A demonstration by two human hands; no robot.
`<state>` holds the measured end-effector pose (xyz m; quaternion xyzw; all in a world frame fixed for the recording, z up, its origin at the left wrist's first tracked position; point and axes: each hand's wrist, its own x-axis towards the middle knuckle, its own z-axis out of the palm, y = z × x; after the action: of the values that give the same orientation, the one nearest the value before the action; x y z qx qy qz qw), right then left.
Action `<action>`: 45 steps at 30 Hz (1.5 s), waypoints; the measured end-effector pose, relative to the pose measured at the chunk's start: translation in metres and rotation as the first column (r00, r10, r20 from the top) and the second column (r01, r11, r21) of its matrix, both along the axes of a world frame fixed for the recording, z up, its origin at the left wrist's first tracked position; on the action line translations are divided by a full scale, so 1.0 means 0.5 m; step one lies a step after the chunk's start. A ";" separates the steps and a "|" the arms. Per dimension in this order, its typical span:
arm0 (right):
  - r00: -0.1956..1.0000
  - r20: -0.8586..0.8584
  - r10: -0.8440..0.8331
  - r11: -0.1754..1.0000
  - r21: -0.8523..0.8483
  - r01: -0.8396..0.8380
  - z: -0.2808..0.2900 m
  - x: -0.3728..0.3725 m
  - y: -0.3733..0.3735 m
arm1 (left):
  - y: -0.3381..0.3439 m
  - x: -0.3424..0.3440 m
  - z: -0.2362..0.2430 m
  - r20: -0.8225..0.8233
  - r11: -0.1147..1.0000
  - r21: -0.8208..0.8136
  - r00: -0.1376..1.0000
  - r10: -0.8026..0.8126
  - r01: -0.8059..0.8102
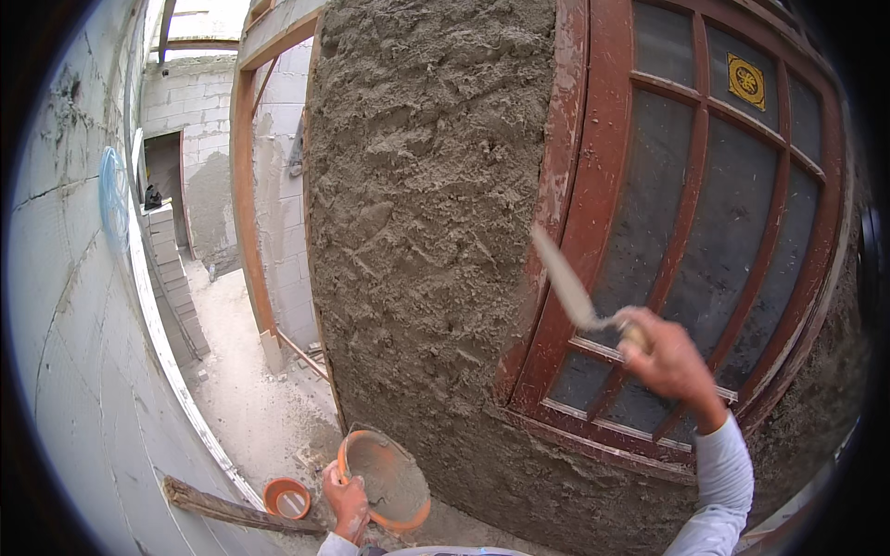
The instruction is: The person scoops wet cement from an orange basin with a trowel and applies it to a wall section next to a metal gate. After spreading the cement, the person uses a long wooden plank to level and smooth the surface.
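Observation:
My right hand [669, 360] is closed around the handle of a trowel [567, 285]. Its pale blade points up and to the left, with the tip near the seam between the rough mortar-coated wall [426, 204] and the red-brown window frame [577, 199]. Low in the view, my left hand [347, 506] grips the rim of an orange bucket [408, 525]. The bucket is tilted, and grey wet mortar [394, 480] lies inside it. Part of the left hand's grip is hidden behind the rim.
A small orange tub [274, 500] stands left of the bucket, beside a wooden plank [218, 506]. A light block wall [83, 306] runs along the left, with a coil of blue hose [114, 199]. Farther off are a wooden door frame [245, 185] and stacked grey blocks [171, 278].

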<state>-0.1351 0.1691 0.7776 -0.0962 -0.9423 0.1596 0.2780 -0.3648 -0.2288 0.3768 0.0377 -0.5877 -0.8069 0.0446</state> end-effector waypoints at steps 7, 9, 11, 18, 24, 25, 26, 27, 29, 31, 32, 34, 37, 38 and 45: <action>0.744 0.667 -0.022 0.898 0.340 -0.278 -0.574 0.012 -0.096 | 0.191 0.167 0.098 -0.304 0.904 -0.396 0.905 -0.297 0.164; 0.808 0.582 -0.089 0.845 0.473 -0.247 -0.642 -0.006 -0.120 | 0.204 0.223 0.123 -0.412 0.864 -0.479 0.829 -0.377 0.155; 0.788 0.615 -0.015 0.883 0.378 -0.279 -0.646 0.007 -0.150 | 0.219 0.258 0.132 -0.554 0.853 -0.505 0.710 -0.435 0.130; 0.720 0.618 0.316 0.948 -0.172 -0.269 -0.590 0.038 -0.227 | 0.189 0.203 0.137 -0.536 0.903 -0.398 0.758 -0.372 0.163; 0.769 0.432 0.471 0.880 -0.174 -0.441 -0.412 -0.043 -0.176 | 0.072 0.073 0.134 -0.005 0.928 0.349 0.990 -0.139 0.132; 0.765 0.442 0.468 0.881 -0.160 -0.446 -0.344 -0.073 -0.190 | 0.041 0.059 0.120 -0.006 0.906 0.411 0.994 -0.112 0.104; 0.759 0.452 0.468 0.879 -0.144 -0.456 -0.266 -0.106 -0.211 | 0.009 0.053 0.114 -0.007 0.878 0.472 0.997 -0.079 0.073; 0.769 0.425 0.477 0.872 -0.122 -0.474 -0.210 -0.134 -0.219 | -0.013 0.048 0.111 0.018 0.892 0.450 0.998 -0.054 0.040; 0.772 0.357 0.526 0.842 -0.091 -0.532 -0.097 -0.184 -0.228 | -0.043 0.046 0.114 0.064 0.912 0.410 0.998 -0.013 -0.015; 0.743 0.264 0.615 0.781 -0.068 -0.621 0.012 -0.230 -0.242 | -0.069 0.047 0.115 0.094 0.925 0.370 0.994 0.052 -0.083; 0.729 0.217 0.649 0.753 -0.043 -0.657 0.064 -0.248 -0.249 | -0.073 0.048 0.118 0.110 0.928 0.355 0.991 0.077 -0.112; 0.691 0.133 0.710 0.693 0.042 -0.720 0.154 -0.289 -0.267 | -0.093 0.058 0.135 0.188 0.920 0.316 0.966 0.177 -0.230; 0.501 -0.029 0.865 0.494 -0.129 -0.860 0.264 -0.354 -0.283 | -0.122 0.057 0.101 0.119 0.883 0.273 0.925 0.362 -0.381; 0.410 -0.075 0.909 0.400 -0.118 -0.909 0.301 -0.370 -0.285 | -0.152 0.046 0.055 0.090 0.885 0.307 0.937 0.338 -0.349; 0.819 -0.350 0.455 0.832 -0.161 -0.531 0.595 -0.383 -0.089 | -0.206 0.028 -0.119 0.068 0.936 0.150 0.947 0.313 -0.320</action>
<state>-0.3268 0.1244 1.0752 0.1435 -0.8537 0.3573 0.3506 -0.3508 -0.3318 0.3171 0.1525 -0.5084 -0.8327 0.1578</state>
